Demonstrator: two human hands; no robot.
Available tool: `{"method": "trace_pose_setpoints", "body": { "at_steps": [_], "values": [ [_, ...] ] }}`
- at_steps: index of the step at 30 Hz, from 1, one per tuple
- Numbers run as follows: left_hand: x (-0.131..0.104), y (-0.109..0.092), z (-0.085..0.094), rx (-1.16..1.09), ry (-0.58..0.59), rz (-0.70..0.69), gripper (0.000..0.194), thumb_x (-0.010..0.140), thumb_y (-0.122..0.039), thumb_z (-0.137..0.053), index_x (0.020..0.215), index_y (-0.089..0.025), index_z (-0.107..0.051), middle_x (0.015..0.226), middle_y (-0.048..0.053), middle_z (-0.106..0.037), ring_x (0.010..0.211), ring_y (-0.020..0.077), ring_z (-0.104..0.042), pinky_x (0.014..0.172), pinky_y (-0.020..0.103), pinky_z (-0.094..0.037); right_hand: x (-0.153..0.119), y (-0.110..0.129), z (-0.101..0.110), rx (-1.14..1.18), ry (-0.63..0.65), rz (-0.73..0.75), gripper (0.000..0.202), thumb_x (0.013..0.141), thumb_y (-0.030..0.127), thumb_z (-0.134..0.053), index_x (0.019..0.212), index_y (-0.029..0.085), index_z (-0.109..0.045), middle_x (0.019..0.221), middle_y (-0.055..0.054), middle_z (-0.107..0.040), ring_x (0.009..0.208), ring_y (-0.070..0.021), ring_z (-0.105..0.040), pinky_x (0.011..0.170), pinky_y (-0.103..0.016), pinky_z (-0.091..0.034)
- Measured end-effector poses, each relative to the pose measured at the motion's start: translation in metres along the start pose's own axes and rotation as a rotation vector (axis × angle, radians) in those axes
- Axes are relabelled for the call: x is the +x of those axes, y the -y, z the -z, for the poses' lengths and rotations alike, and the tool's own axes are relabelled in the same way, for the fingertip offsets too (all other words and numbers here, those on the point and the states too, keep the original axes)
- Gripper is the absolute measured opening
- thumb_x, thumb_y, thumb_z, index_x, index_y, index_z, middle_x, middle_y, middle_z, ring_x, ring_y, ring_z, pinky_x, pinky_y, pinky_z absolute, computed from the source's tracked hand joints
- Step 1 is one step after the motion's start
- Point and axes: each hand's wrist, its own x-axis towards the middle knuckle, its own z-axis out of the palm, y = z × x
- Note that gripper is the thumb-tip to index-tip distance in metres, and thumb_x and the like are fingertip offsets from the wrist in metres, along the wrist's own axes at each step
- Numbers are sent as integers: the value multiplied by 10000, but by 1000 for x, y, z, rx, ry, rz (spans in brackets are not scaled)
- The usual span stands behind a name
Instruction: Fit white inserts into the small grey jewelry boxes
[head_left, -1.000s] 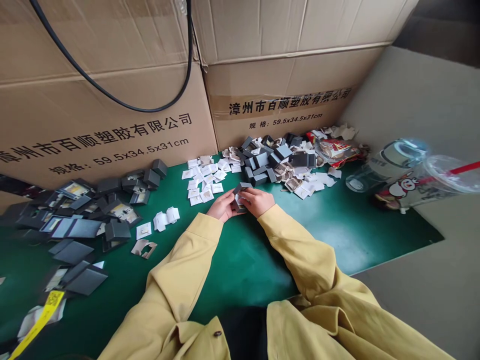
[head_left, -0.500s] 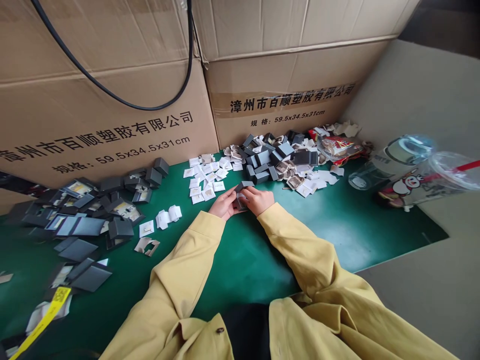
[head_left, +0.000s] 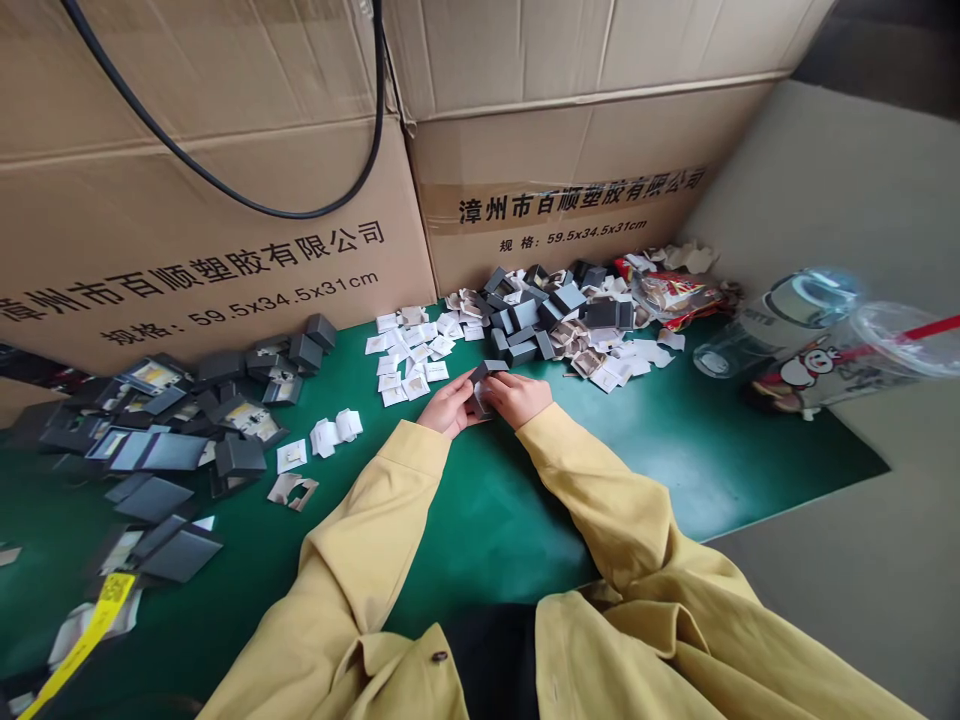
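A small dark grey box (head_left: 489,370) is held between both hands over the green table. My left hand (head_left: 450,405) grips it from the left, its fingers bent around the side. My right hand (head_left: 520,398) is closed at the box's right side, with the fingertips at its opening, where something pale shows. Just behind the hands lie flat white cards (head_left: 414,387) and a heap of dark boxes (head_left: 525,316). What the right fingertips pinch inside the box is too small to tell.
More open dark boxes (head_left: 165,450) are piled at the left, near a yellow strap (head_left: 88,640). Large cartons (head_left: 585,190) stand behind. A cup with a red straw (head_left: 862,350) and a clear container (head_left: 780,320) are at the right. A black cable (head_left: 300,215) hangs above.
The box between my hands has tilted a little more upright, and my right fingers have shifted slightly at its opening. The piles have not been disturbed.
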Motion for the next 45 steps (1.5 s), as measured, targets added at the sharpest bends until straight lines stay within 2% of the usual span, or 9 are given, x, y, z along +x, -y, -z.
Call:
{"method": "trace_pose_setpoints", "body": {
  "at_steps": [6, 13, 23, 32, 37, 41, 45],
  "values": [
    [0, 0, 2, 39, 20, 1, 384, 819, -260, -515, 1202, -238, -497, 844, 40, -620, 727, 151, -614, 788, 487, -483, 5, 0, -5, 26, -4, 12, 251, 855, 328, -420, 1010, 287, -613, 967, 2, -649, 827, -116, -574, 530, -213, -286],
    [-1, -2, 2, 44, 23, -21, 379, 805, -227, -532, 1184, -229, -526, 870, 46, -619, 732, 150, -611, 799, 489, -478, 7, -3, -10, 71, -3, 33, 292, 837, 357, -462, 1097, 292, -578, 1040, -17, -630, 875, -128, -575, 558, -205, -334],
    [-4, -2, 3, -21, -30, -48, 381, 817, -213, -506, 1197, -241, -513, 916, 57, -625, 758, 153, -605, 817, 481, -463, 3, -1, -19, 56, -190, 98, 326, 921, 347, -305, 1060, 288, -593, 1030, -4, -640, 808, -108, -535, 578, -223, -316],
    [-3, 0, 4, -75, 17, -83, 420, 810, -224, -525, 1225, -279, -485, 968, 53, -626, 795, 152, -610, 803, 433, -480, 1, 4, -12, 3, -244, 99, 315, 917, 314, -327, 935, 250, -636, 900, -25, -651, 801, -127, -489, 590, -233, -301],
    [0, 1, 8, -70, 34, -70, 406, 803, -236, -538, 1205, -272, -509, 869, 41, -630, 727, 138, -608, 806, 457, -474, 4, 7, -20, -19, -281, 78, 326, 922, 296, -316, 909, 248, -639, 871, -24, -651, 777, -107, -516, 549, -221, -283],
    [-2, 2, 8, -102, 20, -116, 409, 797, -236, -548, 1201, -284, -508, 922, 50, -632, 822, 154, -605, 817, 438, -472, 10, 8, -27, -9, -272, 106, 321, 923, 315, -324, 914, 243, -636, 850, -25, -650, 770, -85, -547, 568, -185, -305],
    [-5, 1, 7, -152, -41, -140, 391, 801, -214, -535, 1186, -283, -510, 987, 58, -623, 885, 169, -597, 807, 443, -478, 15, 9, -25, 15, -242, 178, 305, 918, 307, -338, 961, 239, -633, 882, -33, -659, 791, -85, -572, 586, -166, -339]
  ]
}}
